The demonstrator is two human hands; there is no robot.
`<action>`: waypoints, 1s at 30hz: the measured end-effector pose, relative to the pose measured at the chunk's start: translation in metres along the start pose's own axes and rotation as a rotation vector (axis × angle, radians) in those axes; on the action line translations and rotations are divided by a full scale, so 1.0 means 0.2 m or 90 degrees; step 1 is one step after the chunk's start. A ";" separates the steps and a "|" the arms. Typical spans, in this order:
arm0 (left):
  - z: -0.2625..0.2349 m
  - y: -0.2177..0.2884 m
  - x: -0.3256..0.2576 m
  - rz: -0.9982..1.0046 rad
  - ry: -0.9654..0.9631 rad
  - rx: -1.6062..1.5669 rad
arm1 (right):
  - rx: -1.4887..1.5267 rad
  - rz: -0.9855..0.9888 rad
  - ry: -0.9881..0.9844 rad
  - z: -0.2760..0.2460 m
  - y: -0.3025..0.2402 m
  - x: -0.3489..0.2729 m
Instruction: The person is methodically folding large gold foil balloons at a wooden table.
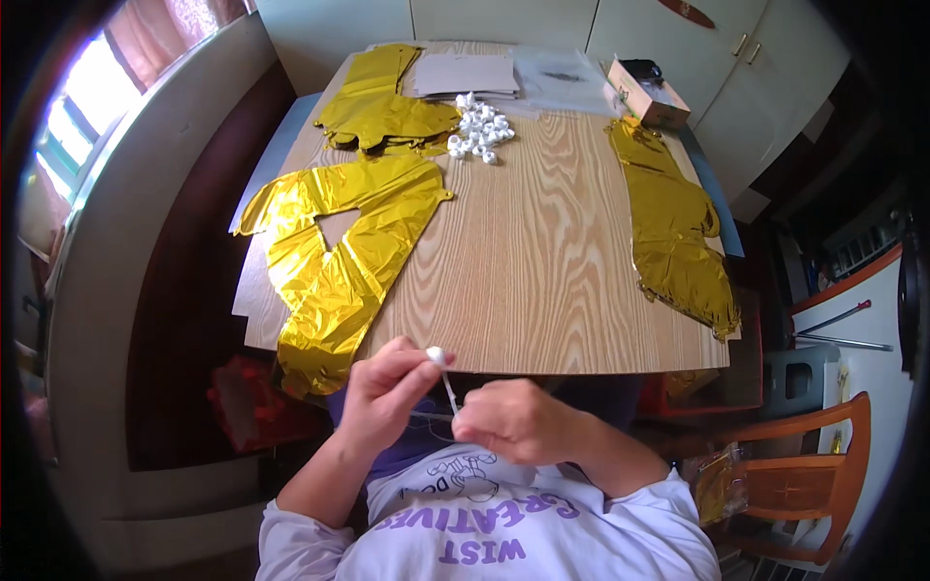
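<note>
Roll (436,356), small and white, sits at the near edge of the table, pinched between the thumb and fingers of the left hand (387,385). A narrow white strip (449,389) runs from it, its long axis sloping down and slightly rightward to the right hand (513,416), whose curled fingers and thumb are closed on its lower part. So the roll lies up and left of the right hand, with the left hand nearer, and the stretch of strip between the two hands looks straight.

Beyond, on the wood-grain table (533,281), a flat gold foil shape (392,232) with a triangular hole lies to the left, more gold foil (373,97) behind it, and a folded gold piece (673,218) to the right. A pile of white rolls (481,131) sits near grey cards (467,75), with an open box (649,97) at the far right.

The white shirt (465,542) bears large purple lettering and a dark line drawing; marks on the box are too small to read.
</note>
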State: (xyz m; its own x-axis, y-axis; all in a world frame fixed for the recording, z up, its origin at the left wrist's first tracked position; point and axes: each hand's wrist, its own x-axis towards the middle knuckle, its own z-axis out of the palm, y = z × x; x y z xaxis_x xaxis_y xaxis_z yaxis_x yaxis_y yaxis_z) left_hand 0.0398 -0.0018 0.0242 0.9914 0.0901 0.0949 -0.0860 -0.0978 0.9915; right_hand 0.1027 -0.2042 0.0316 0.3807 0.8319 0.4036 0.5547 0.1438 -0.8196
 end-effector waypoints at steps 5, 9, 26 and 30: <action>0.07 0.03 -0.07 -0.081 -0.175 -0.268 | -0.037 0.050 0.112 -0.08 0.11 0.06; 0.05 -0.03 -0.01 -0.131 -0.053 -0.381 | -0.013 0.043 0.085 0.04 0.09 0.01; 0.14 -0.09 -0.07 -0.074 -0.054 -0.332 | -0.003 0.044 0.201 0.11 0.15 -0.05; 0.12 -0.07 -0.08 0.066 -0.062 -0.067 | -0.243 0.002 0.175 0.01 0.03 -0.02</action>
State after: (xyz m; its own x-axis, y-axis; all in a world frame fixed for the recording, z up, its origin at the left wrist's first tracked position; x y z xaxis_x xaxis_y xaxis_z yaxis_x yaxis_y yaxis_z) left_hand 0.0269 -0.0254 0.0058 0.9813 -0.0114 0.1923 -0.1923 0.0026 0.9813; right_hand 0.1022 -0.2063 0.0243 0.5357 0.6519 0.5367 0.7663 -0.1083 -0.6332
